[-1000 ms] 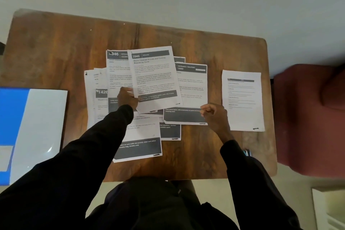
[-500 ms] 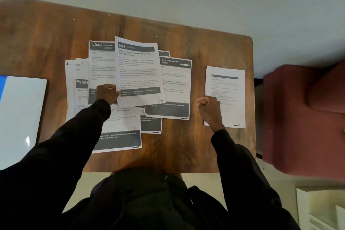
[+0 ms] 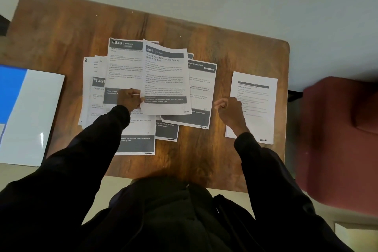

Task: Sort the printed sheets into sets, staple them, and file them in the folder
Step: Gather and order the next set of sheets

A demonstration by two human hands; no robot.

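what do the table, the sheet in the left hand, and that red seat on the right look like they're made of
Table: apparently wood or wood veneer, brown grain streaks, a soft sheen. Sheet in the left hand: thin matte printer paper, its top edge curling. Red seat: seemingly fabric upholstery, dull and padded; too blurred to be sure.

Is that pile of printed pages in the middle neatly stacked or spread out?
Spread out. The printed sheets overlap loosely at different angles on the table, and the left hand pinches one, headed 2946.
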